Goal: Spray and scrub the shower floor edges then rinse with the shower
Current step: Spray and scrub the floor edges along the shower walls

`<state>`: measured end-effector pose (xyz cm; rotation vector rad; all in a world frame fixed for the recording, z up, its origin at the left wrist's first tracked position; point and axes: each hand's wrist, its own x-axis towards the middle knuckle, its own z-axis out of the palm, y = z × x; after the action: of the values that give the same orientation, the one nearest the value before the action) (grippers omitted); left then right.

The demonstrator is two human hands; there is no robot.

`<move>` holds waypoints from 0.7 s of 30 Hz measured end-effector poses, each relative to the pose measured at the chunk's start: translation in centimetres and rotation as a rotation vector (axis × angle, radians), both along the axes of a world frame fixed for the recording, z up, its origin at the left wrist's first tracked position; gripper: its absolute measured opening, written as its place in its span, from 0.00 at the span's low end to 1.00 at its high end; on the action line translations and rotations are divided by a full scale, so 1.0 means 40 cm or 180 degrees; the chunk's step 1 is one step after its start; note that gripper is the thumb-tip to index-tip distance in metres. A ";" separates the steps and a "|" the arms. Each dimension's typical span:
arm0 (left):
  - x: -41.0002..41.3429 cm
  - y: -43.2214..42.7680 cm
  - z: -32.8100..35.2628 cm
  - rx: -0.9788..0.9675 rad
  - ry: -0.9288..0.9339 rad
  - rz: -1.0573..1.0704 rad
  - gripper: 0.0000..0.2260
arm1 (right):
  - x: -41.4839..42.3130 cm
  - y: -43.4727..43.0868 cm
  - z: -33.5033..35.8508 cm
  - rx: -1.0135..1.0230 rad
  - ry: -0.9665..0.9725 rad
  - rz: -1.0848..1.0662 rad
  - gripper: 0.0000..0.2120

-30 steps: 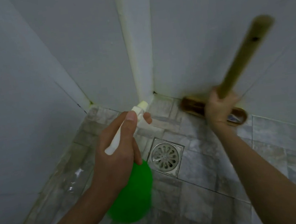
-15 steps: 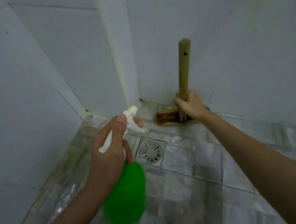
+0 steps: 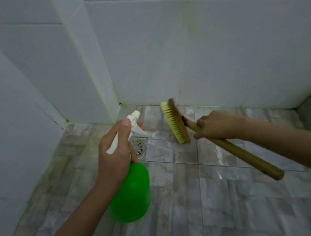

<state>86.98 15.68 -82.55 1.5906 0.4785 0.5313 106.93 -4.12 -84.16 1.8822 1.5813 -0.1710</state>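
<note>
While left hand (image 3: 114, 159) grips unlabelled spray bottle (image 3: 130, 194).

Spray bottle (image 3: 129, 190): round green body with a white trigger head, held in my left hand (image 3: 116, 154), lifted clear of the floor. Its nozzle points toward the far corner, my index finger lying along the top of the head. Scrub brush (image 3: 176, 124): wooden back with yellow bristles facing left, head raised off the tiles and tilted on edge, near the far wall's base. Its long wooden handle (image 3: 240, 154) runs near and right, gripped close to the head by my right hand (image 3: 219, 125). Shower floor (image 3: 212, 209): grey stone-look tiles, wet sheen in places, with greenish staining along the left edge.
</note>
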 end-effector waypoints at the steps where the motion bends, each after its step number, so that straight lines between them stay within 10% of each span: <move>1: 0.002 -0.010 0.000 -0.0017 0.0007 -0.0017 0.20 | -0.007 -0.012 -0.012 -0.0020 -0.0056 0.0007 0.23; 9: 0.011 -0.062 -0.025 0.0279 0.0500 0.0107 0.19 | -0.146 -0.066 -0.129 0.1492 0.2787 -0.2733 0.12; 11: 0.011 -0.063 -0.032 0.0265 0.0633 0.0195 0.17 | -0.214 -0.075 -0.193 0.1842 0.2687 -0.2798 0.04; 16: 0.007 -0.032 -0.049 0.0282 0.0780 0.0337 0.19 | -0.284 -0.062 -0.217 0.2839 0.2738 -0.3066 0.25; 21: 0.005 0.001 -0.062 0.0255 0.0914 0.0335 0.20 | -0.224 -0.047 -0.203 0.2661 0.2231 -0.3321 0.25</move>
<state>87.20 15.72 -85.02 1.7346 0.7683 0.4059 97.98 -6.02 -92.30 3.4667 0.8708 -0.7736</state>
